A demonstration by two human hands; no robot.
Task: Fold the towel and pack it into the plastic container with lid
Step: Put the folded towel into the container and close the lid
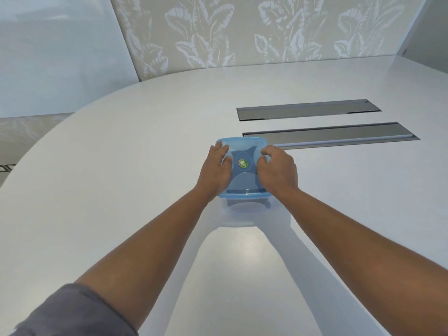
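A square plastic container [244, 202] with a translucent blue lid [242, 190] stands on the white table, straight ahead of me. A round green sticker [243, 163] marks the lid's centre. Through the lid shows a dark bluish shape [243, 179] that looks like the folded towel inside. My left hand [215, 170] lies over the lid's left side with fingers spread along the far left corner. My right hand [278, 168] covers the right side, its fingers curled down onto the lid near the sticker. Both hands are touching the lid.
The large white table [121, 170] has a rounded left edge. Two long grey metal cable slots [308, 109] [339, 135] are set into the top just behind and to the right of the container. A leaf-patterned wall [242, 32] rises behind.
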